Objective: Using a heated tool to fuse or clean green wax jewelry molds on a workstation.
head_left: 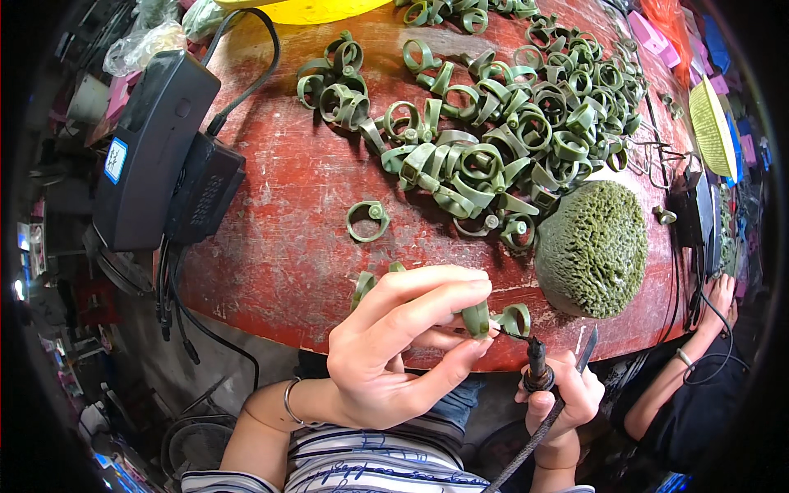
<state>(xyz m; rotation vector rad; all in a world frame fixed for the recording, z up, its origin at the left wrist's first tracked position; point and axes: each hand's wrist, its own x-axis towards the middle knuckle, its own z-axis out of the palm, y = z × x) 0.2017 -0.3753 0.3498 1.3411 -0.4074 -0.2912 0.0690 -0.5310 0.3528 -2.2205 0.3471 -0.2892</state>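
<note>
My left hand point(394, 349) pinches a green waxy-looking ring point(476, 320) between thumb and fingers, just over the table's near edge. My right hand point(567, 398) grips a black corded pen-like tool point(537, 361), its thin tip close to the held ring; whether they touch I cannot tell. A dark flat blade point(588, 348) also sticks up from my right hand. Past the tool tip lies another green ring point(515, 318). More green rings point(364, 285) show partly behind my left hand. A single ring point(367, 222) lies apart, farther up the table.
A large pile of green rings point(526, 123) covers the red table's point(279, 197) far right. Beside it stands a round, rough-topped green block point(593, 246). Black devices with cables point(152, 152) stand at the left. A co-worker's arm point(682, 361) rests at the right edge.
</note>
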